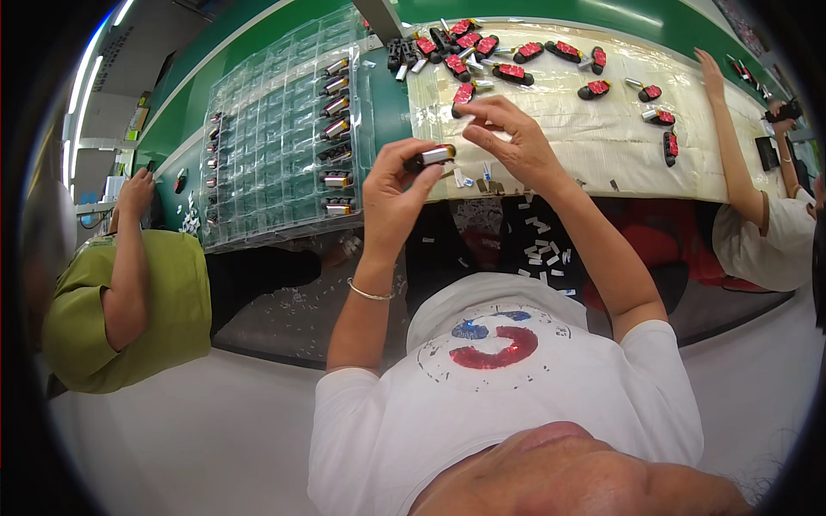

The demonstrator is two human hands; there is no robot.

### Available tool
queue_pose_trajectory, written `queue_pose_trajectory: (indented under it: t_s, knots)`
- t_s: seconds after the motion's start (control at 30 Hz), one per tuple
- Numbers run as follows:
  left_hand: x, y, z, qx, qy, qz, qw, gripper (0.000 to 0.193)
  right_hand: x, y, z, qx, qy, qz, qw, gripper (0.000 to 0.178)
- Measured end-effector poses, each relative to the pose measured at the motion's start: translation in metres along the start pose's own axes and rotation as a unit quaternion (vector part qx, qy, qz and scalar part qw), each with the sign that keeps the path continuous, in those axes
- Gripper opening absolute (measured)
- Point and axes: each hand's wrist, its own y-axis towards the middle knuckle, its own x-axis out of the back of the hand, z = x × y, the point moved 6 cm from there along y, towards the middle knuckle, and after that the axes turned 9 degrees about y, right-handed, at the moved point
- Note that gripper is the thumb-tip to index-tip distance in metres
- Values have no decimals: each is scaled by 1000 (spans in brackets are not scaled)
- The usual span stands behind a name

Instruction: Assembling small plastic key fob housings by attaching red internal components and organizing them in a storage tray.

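In my left hand (396, 185) is a small black device with a silver battery cell (437, 156), gripped between thumb and fingers above the table's near edge. My right hand (514, 144) is raised just to the right of it, apart from the device. Its thumb and forefinger curl toward each other in a pinch. A small pale bit seems to show at those fingertips, too small to name. Beyond the right fingertips lies a black device with a red face (464, 95).
A clear plastic compartment tray (275, 138) on the left holds several devices in its outer columns. More red-faced devices (564, 52) lie on the cream-covered tabletop (559, 120). White paper scraps (542, 254) are scattered below. Co-workers sit at left (129, 284) and right (766, 236).
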Motion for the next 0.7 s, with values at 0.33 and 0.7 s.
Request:
queue_pose_trajectory:
  t_s: [0.33,0.7]
  knots:
    - [131,89,66,48,11,-211,976,24,7,12,-14,119,-303,5,945,32]
    - [135,218,105,-71,441,-144,883,26,9,2,-8,97,-294,-46,950,18]
